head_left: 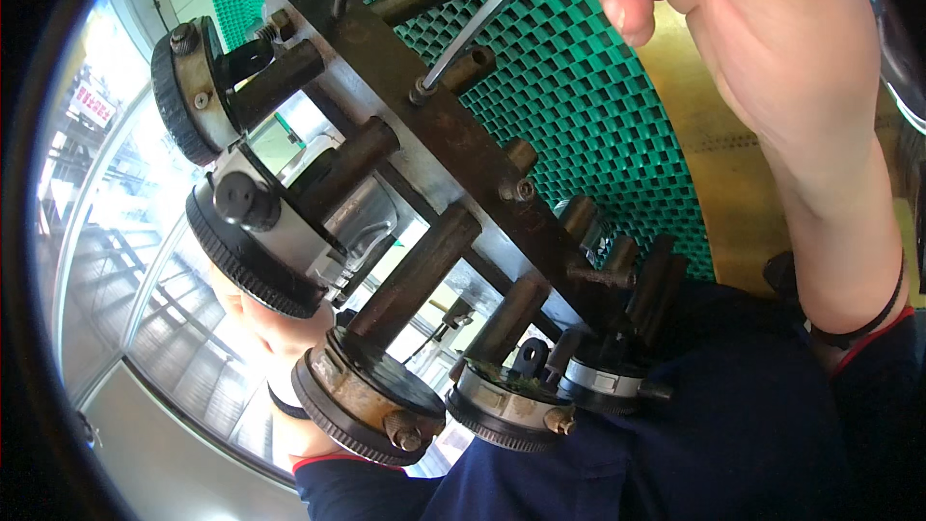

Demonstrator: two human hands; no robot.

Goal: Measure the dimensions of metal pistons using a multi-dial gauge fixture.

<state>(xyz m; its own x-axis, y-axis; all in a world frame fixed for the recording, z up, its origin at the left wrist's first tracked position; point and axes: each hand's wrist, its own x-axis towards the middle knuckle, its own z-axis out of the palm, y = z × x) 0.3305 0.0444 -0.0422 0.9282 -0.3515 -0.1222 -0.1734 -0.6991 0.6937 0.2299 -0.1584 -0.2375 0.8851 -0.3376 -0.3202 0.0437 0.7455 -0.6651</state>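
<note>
My right hand is closed on a silver hex key at the top right. Its lower end sits in a screw on the edge of a dark metal bar. Dark rods run through this bar, and several dial gauges, seen from the side, sit along its left and lower sides. One is a black-rimmed gauge; below it is a brownish gauge. My left hand is behind these two gauges, its fingers hidden, so its grip cannot be made out.
A green woven mat lies behind the bar, bordered by a yellow-brown surface. More screws, including one head, stick out of the bar. A bright window-like area fills the left, and my dark clothing the bottom.
</note>
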